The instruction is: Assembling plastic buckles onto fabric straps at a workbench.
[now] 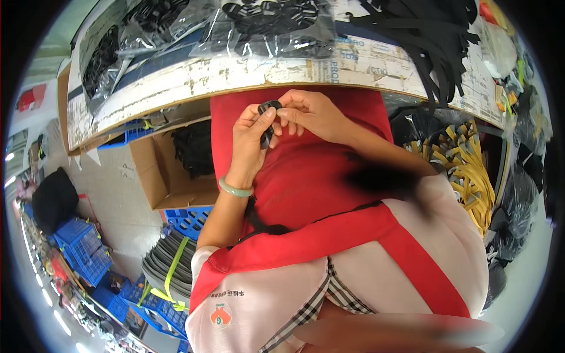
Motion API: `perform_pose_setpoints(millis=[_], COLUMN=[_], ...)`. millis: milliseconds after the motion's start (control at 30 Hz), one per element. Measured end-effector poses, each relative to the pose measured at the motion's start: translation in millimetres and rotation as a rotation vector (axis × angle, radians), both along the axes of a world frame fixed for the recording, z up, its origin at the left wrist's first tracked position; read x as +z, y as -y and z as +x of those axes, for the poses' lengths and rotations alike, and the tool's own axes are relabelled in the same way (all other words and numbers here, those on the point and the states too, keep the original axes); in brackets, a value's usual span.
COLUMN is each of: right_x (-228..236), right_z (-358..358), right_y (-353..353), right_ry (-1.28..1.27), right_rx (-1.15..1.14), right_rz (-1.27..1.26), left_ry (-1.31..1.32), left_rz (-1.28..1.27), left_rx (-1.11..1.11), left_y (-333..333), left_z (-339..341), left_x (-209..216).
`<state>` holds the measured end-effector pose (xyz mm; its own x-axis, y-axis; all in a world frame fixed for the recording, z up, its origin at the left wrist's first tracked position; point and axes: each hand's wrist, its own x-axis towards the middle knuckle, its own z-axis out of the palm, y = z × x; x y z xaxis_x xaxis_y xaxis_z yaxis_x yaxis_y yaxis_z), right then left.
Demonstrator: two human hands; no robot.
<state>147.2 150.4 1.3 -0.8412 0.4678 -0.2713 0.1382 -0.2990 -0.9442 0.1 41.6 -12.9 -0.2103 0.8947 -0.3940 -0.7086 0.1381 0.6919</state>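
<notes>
Over the red apron (pixel 318 159) on my lap, both hands meet at a small black piece (pixel 270 106) with a rounded end, like a buckle or strap end. My left hand (pixel 252 132) is closed round it, the thumb lying along its side. A lower black part of it (pixel 266 140) shows beneath that thumb; my fingers hide the rest. From the other side, my right hand (pixel 309 115) pinches the piece's edge between thumb and forefinger. A pale green bangle (pixel 235 188) circles my left wrist.
Beyond my hands runs a worn white table edge (pixel 235 73). Clear bags of black parts (pixel 273 23) lie on it, and black straps (pixel 432 53) hang over its right side. Yellow straps (pixel 471 176) are heaped at right; a cardboard box (pixel 150 170) and blue crates (pixel 82 247) stand at left.
</notes>
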Motion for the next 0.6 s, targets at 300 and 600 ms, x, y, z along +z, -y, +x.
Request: perform_pose_setpoints(millis=[300,600], right_x=[-16,-18], right_z=[111,86], right_y=[-173,-58], right_ry=[0.606,0.342], right_rx=[-0.57,-0.201], right_rz=[1.543,1.285], left_ry=[-0.148,-0.212], left_rz=[-0.056,-0.127], left_rx=[-0.044,-0.117], left_y=[-2,4], left_z=[-10,3], left_x=[-9,-4])
